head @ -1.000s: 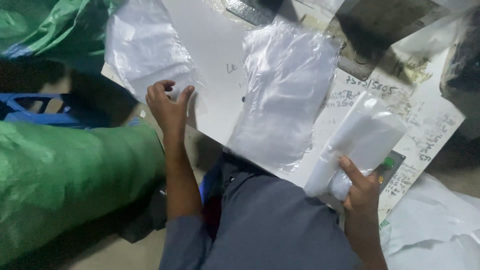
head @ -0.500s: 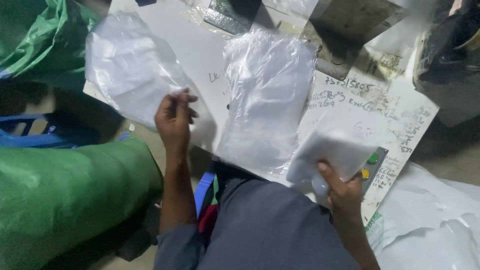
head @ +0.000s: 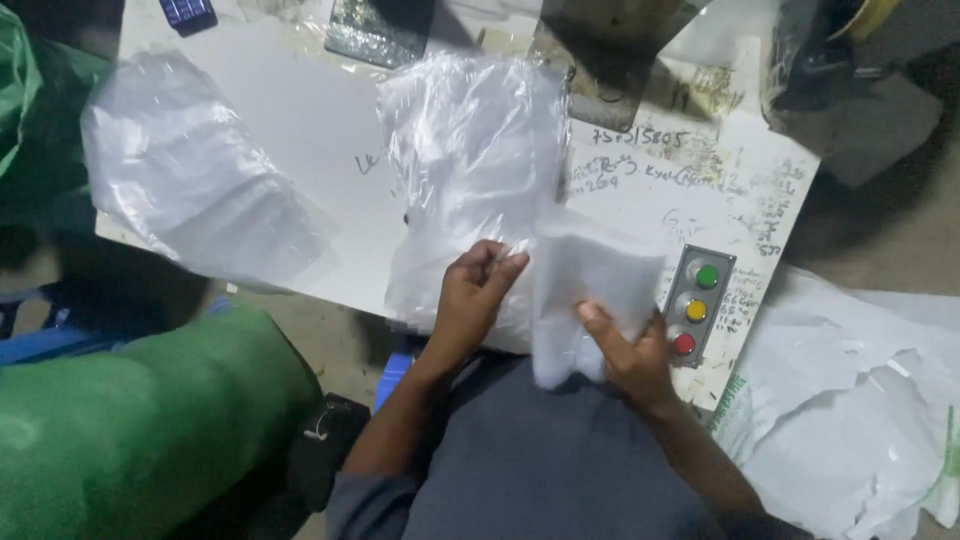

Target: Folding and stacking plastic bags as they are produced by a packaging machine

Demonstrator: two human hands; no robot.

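Right hand [head: 632, 352] grips a folded white sheet [head: 590, 290], left hand [head: 470, 295] pinching its edge, just left of the three-button panel [head: 696, 306]. Looks like the separating step; next needs a clean peel. Clear bag stack [head: 470, 170] sits above-left.

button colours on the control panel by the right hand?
Green, yellow, red, top to bottom, on the grey button panel beside the right hand. Head view.

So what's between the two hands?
In the head view, the folded white cloth lies between the left hand and right hand; both grip its edges.
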